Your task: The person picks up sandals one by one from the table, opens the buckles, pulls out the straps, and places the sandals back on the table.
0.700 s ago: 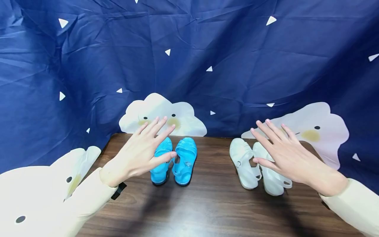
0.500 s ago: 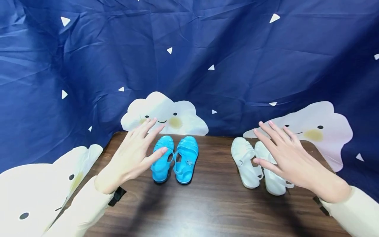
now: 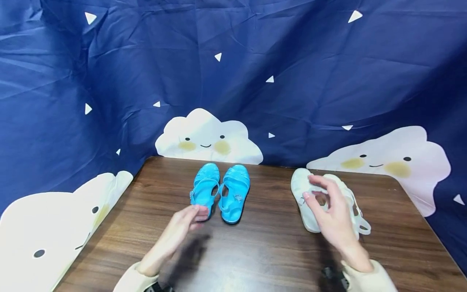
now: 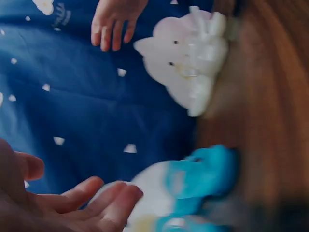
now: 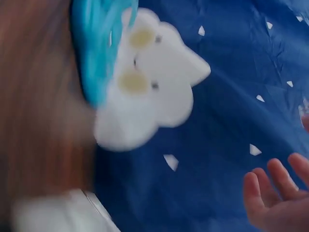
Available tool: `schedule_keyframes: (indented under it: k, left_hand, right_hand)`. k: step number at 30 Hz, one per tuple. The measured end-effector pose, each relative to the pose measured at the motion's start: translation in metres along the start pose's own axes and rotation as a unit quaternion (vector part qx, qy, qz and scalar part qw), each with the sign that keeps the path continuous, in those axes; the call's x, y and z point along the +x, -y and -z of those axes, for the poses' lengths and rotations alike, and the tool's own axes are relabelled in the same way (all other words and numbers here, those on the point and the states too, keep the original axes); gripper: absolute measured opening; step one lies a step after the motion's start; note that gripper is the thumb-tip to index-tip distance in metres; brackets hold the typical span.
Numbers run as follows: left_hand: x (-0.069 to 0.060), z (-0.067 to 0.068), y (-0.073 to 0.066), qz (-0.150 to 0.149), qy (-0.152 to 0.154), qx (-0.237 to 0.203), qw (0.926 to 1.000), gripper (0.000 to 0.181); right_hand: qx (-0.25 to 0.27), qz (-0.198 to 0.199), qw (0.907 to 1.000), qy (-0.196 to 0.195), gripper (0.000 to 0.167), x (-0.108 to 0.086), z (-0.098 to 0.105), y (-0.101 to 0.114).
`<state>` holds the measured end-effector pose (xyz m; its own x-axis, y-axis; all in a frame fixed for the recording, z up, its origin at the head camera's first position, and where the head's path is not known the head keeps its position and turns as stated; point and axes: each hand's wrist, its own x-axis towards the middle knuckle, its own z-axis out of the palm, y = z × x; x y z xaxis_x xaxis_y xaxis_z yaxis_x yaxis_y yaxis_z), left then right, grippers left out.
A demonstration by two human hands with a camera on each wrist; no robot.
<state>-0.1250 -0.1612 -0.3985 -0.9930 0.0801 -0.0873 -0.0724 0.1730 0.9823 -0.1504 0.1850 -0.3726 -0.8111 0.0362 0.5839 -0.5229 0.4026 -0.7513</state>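
A pair of blue sandals point(image 3: 235, 190) stands on the brown table at centre-left in the head view, toes toward the curtain. The left hand point(image 3: 175, 233), fingers loosely bent, is just in front of the left blue sandal and covers part of its heel; it holds nothing. A pair of white sandals point(image 3: 302, 184) stands at the right. Above them is the right hand point(image 3: 333, 215), thumb and fingers apart in a curve, hiding part of both white sandals, with nothing held. The left wrist view shows the blue sandals point(image 4: 207, 171) blurred beside the left hand point(image 4: 82, 205).
The brown wooden table point(image 3: 270, 251) reaches back to a dark blue curtain point(image 3: 233, 81) printed with white clouds and triangles. Curtain folds lie along the table's left edge. A black strap shows at each wrist.
Both hands have come down and back toward the person, and their spread fingers have bent. The right hand has also moved left. The head view has shifted slightly; the sandals stay in place.
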Motion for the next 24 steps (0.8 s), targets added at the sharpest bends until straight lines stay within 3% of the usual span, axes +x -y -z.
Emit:
schedule_keyframes:
  k: [1, 3, 6, 8, 11, 14, 16, 18, 24]
  left_hand:
    - [0.000, -0.004, 0.007, 0.011, 0.000, 0.010, 0.9999, 0.045]
    - [0.001, -0.011, 0.018, 0.025, 0.005, 0.038, 0.9989, 0.053]
    - [0.005, -0.021, 0.031, 0.035, 0.009, 0.077, 0.9964, 0.060]
    - [0.011, -0.027, 0.037, 0.039, 0.011, 0.087, 0.9954, 0.062]
    - [0.020, -0.036, 0.044, 0.040, 0.004, 0.089, 0.9952, 0.063]
    - [0.029, -0.043, 0.051, 0.041, -0.017, 0.105, 0.9935, 0.062]
    - [0.034, -0.047, 0.055, 0.041, -0.032, 0.122, 0.9912, 0.061]
    - [0.039, -0.051, 0.058, 0.047, -0.038, 0.113, 0.9917, 0.060]
    - [0.050, -0.062, 0.062, 0.076, -0.037, 0.039, 0.9956, 0.065]
  right_hand:
    - [0.034, -0.044, 0.9985, -0.003, 0.038, -0.003, -0.008, -0.001]
    - [0.098, -0.129, 0.9868, 0.003, 0.030, -0.008, -0.023, -0.005]
    - [0.178, -0.241, 0.9541, 0.018, 0.028, -0.014, -0.045, -0.013]
    - [0.222, -0.300, 0.9274, 0.030, 0.030, -0.017, -0.059, -0.018]
    - [0.266, -0.361, 0.8932, 0.039, 0.030, -0.022, -0.079, -0.027]
    - [0.291, -0.393, 0.8709, 0.048, 0.032, -0.026, -0.098, -0.032]
    - [0.296, -0.404, 0.8641, 0.055, 0.036, -0.029, -0.110, -0.035]
    - [0.291, -0.406, 0.8636, 0.067, 0.040, -0.032, -0.121, -0.038]
    - [0.261, -0.387, 0.8782, 0.104, 0.049, -0.041, -0.148, -0.044]
